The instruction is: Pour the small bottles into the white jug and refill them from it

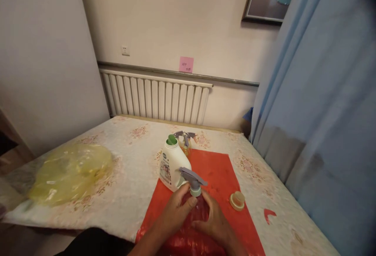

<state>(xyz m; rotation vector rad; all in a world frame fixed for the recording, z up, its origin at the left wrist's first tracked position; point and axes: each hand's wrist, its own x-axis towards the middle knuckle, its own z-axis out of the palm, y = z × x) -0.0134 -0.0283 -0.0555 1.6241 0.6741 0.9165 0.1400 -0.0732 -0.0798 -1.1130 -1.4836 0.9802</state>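
Note:
Both my hands close around a spray bottle (200, 209) with a grey trigger head and a pale collar. My left hand (179, 206) grips its left side, thumb near the shoulder. Around the right side wraps my right hand (214, 220). The bottle's body looks reddish over the red sheet (211, 169), so I cannot tell its own colour. Just beyond my left hand stands a white jug (176, 162), uncapped, with a green piece in its mouth. A pale cap (237, 200) lies on the sheet to the right.
Behind the jug stand several more spray bottles (186, 140) with grey heads. A yellow clear plastic bag (73, 171) spreads over the left of the flowered tablecloth (132, 201). A small red scrap (269, 215) lies at right, near a blue curtain (320, 83). A radiator (155, 95) lines the wall.

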